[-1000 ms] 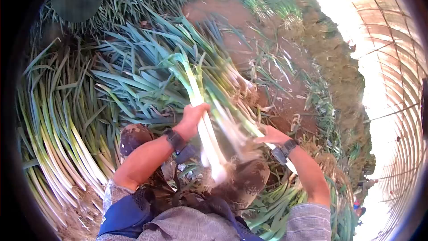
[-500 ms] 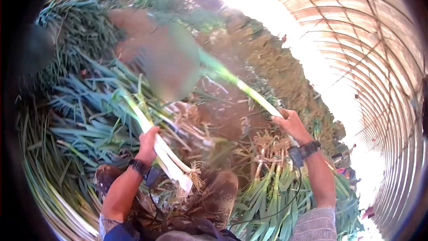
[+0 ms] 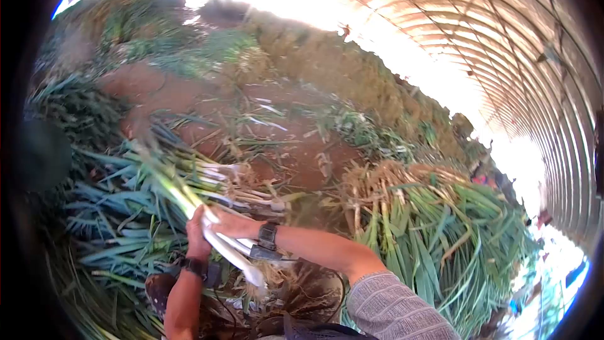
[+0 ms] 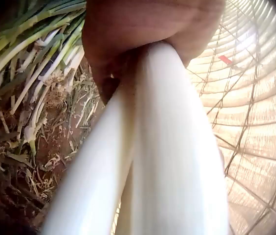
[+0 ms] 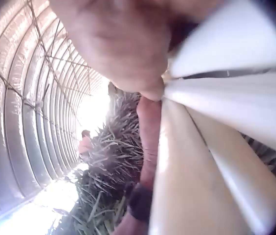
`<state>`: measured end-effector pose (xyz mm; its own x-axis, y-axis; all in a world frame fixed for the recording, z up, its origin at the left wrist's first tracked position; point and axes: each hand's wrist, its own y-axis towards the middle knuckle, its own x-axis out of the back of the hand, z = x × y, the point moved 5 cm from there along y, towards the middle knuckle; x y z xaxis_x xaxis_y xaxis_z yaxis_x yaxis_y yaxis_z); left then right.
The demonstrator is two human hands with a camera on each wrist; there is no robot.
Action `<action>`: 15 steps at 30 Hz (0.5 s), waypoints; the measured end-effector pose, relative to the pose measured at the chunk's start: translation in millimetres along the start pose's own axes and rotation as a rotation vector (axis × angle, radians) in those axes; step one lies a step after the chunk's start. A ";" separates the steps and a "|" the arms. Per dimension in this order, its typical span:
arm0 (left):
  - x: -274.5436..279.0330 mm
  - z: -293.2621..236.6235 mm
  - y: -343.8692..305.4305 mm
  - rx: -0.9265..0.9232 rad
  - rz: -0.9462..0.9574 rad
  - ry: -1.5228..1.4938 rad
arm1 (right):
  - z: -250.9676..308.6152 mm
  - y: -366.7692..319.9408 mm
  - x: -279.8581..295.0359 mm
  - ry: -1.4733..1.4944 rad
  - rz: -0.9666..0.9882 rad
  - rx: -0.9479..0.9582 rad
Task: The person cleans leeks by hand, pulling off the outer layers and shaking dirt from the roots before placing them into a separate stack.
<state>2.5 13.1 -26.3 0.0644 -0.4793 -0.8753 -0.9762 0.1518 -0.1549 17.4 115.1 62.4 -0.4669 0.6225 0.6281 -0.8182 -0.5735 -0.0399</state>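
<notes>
Leeks (image 3: 229, 254) form a small bundle in front of the person, slanting across the head view with the white bulb ends pointing down to the lower right and the green tops, blurred, running up to the left. The left hand (image 3: 197, 234) is clamped around the white stalks, which pass through its grip and stick out below it towards the person's lap. In the left wrist view, thick pale stalks run straight out from under that hand, touching one another near the grip and parting slightly further down. The right hand (image 3: 233, 223) reaches across from the other side and closes on the stalks just beside the left hand. Its fingertips are hard to make out from the head, but the right wrist view shows it curled against the stalks, several of which fan out from it.

Left of the hands lies a pile of blue-green leaves (image 3: 119, 214), with loose leeks (image 3: 233, 184) just beyond the bundle, their roots facing right. A larger heap (image 3: 428, 239) lies to the right, apart from the hands, with its tangled roots (image 3: 384, 182) on the far side. Reddish soil (image 3: 302, 160) shows beyond, under a ribbed, arched covering (image 3: 503, 44).
</notes>
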 end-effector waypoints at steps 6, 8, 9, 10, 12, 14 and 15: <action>22.9 -25.3 26.8 0.046 -0.092 -0.012 | 29.8 -67.4 5.3 0.215 0.091 -0.210; 26.9 -36.7 36.9 -0.033 -0.131 0.086 | 30.7 -84.5 -0.5 0.313 0.027 -0.259; 23.8 -44.0 35.1 -0.070 -0.135 0.144 | 13.2 -89.1 -18.1 0.366 -0.025 -0.225; 32.6 -44.4 46.2 -0.018 -0.126 0.127 | 40.0 -113.5 -15.1 0.518 0.029 -0.332; 40.0 -47.4 53.7 -0.026 -0.133 0.123 | 71.0 -147.5 -11.9 0.459 0.072 -0.333; 81.5 -49.4 81.3 -0.036 -0.089 0.047 | 57.0 -166.8 -14.1 0.265 0.067 -0.206; 98.9 -52.1 94.0 -0.052 0.069 0.071 | 40.2 -191.1 -8.9 0.448 0.269 -0.158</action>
<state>-93.7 -65.1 -103.5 -0.0168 -0.5295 -0.8481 -0.9873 0.1426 -0.0695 191.3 197.7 95.7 -0.7354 0.6509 0.1884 -0.6748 -0.6780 -0.2915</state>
